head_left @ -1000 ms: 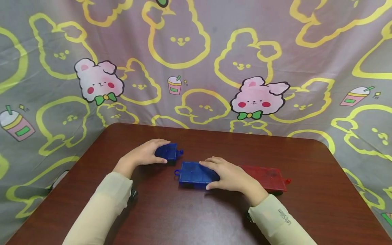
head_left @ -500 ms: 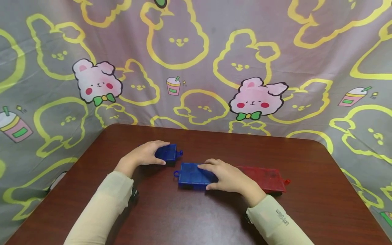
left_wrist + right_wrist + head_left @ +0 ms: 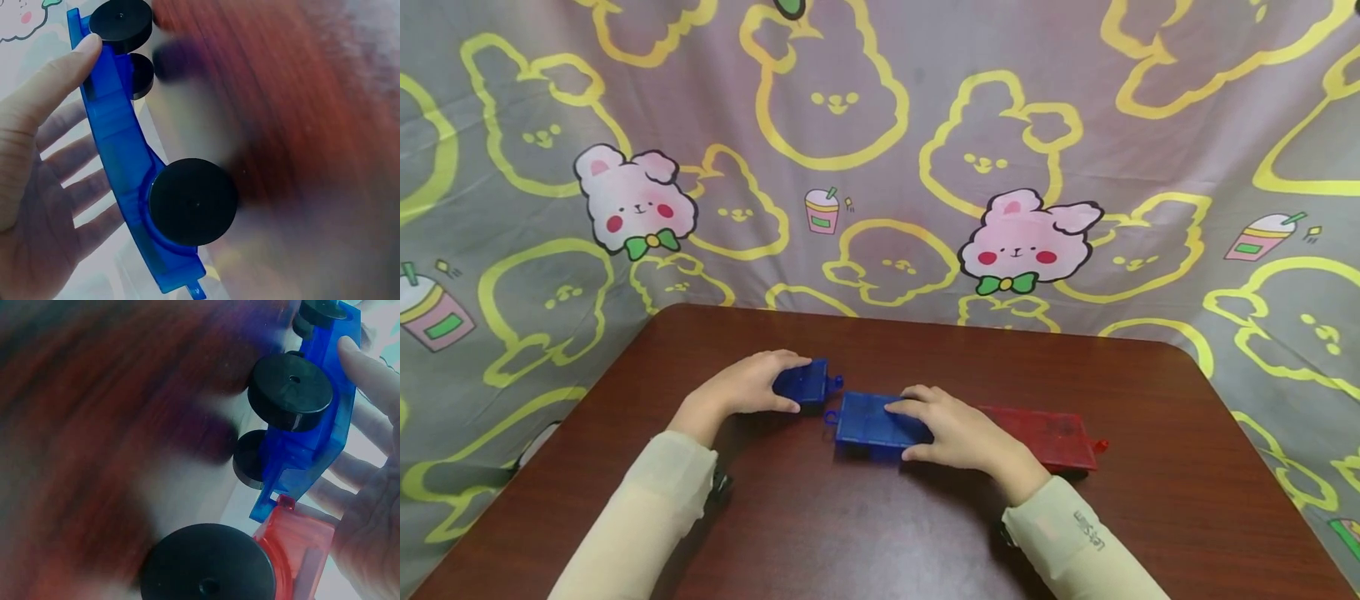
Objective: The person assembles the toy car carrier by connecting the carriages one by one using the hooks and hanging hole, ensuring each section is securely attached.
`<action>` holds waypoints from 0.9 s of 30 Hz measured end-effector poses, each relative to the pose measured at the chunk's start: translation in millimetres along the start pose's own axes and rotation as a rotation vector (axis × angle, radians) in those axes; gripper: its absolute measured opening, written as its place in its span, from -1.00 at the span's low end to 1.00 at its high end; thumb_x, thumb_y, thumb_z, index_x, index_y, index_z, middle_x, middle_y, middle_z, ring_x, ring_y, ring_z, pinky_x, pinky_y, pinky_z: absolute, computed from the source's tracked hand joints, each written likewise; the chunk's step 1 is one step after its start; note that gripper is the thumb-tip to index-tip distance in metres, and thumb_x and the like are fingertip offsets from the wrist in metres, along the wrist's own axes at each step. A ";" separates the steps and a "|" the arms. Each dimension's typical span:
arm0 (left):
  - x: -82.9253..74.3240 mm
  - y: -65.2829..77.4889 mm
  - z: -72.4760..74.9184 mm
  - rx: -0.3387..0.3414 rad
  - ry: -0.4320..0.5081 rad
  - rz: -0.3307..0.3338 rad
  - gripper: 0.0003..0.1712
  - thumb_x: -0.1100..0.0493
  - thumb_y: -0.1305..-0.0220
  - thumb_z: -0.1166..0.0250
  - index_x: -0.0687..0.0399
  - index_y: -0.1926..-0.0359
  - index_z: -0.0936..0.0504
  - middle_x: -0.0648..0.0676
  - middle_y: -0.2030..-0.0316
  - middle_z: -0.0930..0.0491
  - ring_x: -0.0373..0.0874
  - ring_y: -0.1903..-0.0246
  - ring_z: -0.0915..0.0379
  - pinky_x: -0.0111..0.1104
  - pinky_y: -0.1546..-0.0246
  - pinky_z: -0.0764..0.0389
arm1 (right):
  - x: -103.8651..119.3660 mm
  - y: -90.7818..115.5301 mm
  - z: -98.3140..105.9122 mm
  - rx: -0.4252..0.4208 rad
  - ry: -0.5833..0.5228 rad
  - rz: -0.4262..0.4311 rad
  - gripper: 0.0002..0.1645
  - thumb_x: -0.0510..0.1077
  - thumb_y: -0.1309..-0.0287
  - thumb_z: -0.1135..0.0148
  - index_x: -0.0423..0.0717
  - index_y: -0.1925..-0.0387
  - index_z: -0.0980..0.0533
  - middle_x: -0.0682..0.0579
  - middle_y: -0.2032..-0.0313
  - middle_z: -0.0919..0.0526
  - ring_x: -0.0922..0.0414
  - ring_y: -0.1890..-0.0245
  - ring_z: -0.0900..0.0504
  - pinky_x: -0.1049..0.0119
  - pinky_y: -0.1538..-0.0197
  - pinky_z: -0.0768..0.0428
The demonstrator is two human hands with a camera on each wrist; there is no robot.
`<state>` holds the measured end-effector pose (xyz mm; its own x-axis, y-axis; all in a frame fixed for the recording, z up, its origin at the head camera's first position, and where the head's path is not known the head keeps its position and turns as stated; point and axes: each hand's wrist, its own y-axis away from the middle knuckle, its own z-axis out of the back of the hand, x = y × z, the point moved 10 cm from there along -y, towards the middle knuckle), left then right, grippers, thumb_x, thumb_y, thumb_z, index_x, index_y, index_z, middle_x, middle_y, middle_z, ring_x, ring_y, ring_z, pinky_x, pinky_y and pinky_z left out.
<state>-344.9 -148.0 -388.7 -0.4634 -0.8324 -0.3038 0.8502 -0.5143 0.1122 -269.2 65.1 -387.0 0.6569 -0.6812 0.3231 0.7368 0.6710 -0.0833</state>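
Observation:
My left hand (image 3: 741, 390) grips a blue see-through toy wagon (image 3: 805, 383) across its sides. In the left wrist view the thumb lies along the side of this wagon (image 3: 115, 137), above its black wheels (image 3: 194, 201). A small peg (image 3: 837, 382) sticks out of its right end. Nearer and to the right, my right hand (image 3: 962, 429) holds a second blue wagon (image 3: 872, 421) between thumb and fingers. Its ring (image 3: 831, 417) lies just short of the peg, apart from it. Behind that hand, a red wagon (image 3: 1056, 437) meets the second wagon's right end.
All the wagons are on a dark brown wooden table (image 3: 820, 517) with rounded far corners. A cloth curtain (image 3: 880, 267) printed with rabbits and cups hangs along its back and sides. The red wagon's own peg (image 3: 1101, 446) points right.
My left hand has drawn its blue wagon slightly nearer. The ring end of the right-hand wagon has swung a little away from me, so the gap between peg and ring is smaller.

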 end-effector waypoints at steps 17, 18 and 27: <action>-11.4 33.6 -6.6 0.031 -0.045 0.010 -0.13 -0.02 -0.09 -0.52 0.09 -0.39 -0.42 0.25 -0.35 -0.40 0.21 -0.33 -0.35 0.11 -0.29 -0.43 | -4.8 0.1 -1.5 -0.009 -0.033 -0.021 -0.25 0.11 -0.08 -0.47 0.11 -0.31 -0.47 -0.13 -0.29 -0.45 -0.07 -0.24 -0.48 -0.05 -0.25 -0.55; -12.2 35.1 -6.6 0.030 -0.048 0.009 -0.13 -0.02 -0.08 -0.52 0.09 -0.38 -0.42 0.25 -0.35 -0.41 0.21 -0.33 -0.35 0.11 -0.28 -0.43 | -5.0 0.4 -1.2 -0.009 -0.037 -0.024 -0.25 0.11 -0.08 -0.46 0.12 -0.32 -0.47 -0.13 -0.29 -0.45 -0.07 -0.25 -0.47 -0.05 -0.25 -0.54; -18.1 43.2 -9.0 0.015 -0.069 -0.005 -0.14 -0.03 -0.05 -0.54 0.08 -0.36 -0.45 0.21 -0.33 -0.44 0.17 -0.30 -0.39 0.10 -0.26 -0.46 | -6.2 0.1 -1.6 -0.001 -0.037 -0.032 -0.25 0.13 -0.10 -0.45 0.14 -0.32 -0.45 -0.12 -0.31 -0.44 -0.07 -0.27 -0.46 -0.05 -0.26 -0.54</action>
<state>-297.6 -153.3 -386.9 -0.4839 -0.8420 -0.2387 0.8444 -0.5208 0.1253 -273.0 68.9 -390.5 0.6266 -0.6911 0.3602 0.7575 0.6488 -0.0731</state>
